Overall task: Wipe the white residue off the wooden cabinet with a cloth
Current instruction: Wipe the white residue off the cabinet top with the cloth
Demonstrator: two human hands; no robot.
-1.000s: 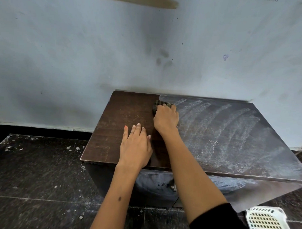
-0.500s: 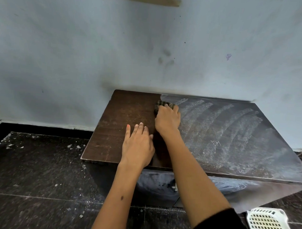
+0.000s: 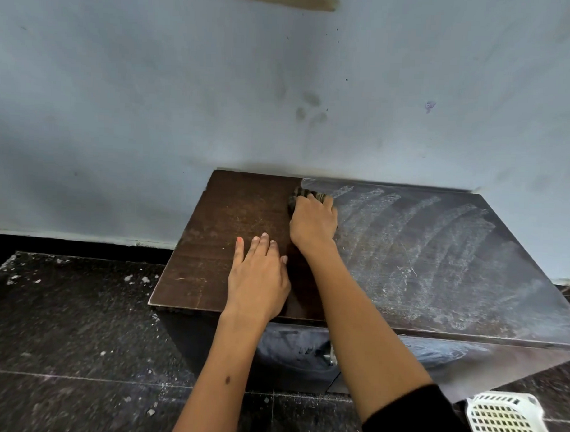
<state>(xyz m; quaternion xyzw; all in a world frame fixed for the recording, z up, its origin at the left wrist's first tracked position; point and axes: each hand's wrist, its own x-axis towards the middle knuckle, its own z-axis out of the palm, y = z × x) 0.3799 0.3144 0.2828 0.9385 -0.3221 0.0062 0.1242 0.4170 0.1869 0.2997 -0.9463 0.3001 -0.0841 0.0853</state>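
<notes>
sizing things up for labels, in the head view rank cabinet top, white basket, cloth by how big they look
1. cabinet top
2. white basket, cut off by the frame and nearer the camera
3. cloth, mostly hidden under the right hand

A plain home room: painted wall [image 3: 184, 99], dark tiled floor [image 3: 63, 337], low wooden cabinet [image 3: 232, 220].
</notes>
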